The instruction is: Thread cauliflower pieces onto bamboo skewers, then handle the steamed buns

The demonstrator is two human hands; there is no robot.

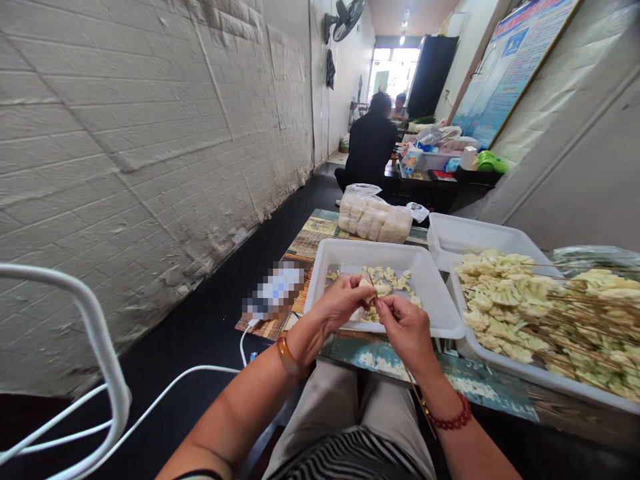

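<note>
Over a white plastic tub [447,325] my left hand [343,301] is closed, its fingers pinching a pale cauliflower floret [379,288]. My right hand [407,331] meets it there, thumb and fingers closed on a thin wooden skewer [414,387]. The skewer's long end runs back under my right wrist, and its tip shows by the floret. Fingers partly hide where skewer and floret meet. Small loose cauliflower pieces [387,274] lie on the bottom of the tub.
To the right, another white tub [555,385] is heaped with skewered cauliflower [505,300]. A bag of pale packed food [375,219] sits behind my tub. A blurred-out device [277,290] with a white cable [200,369] lies left. Ahead, a person in black [371,150] sits.
</note>
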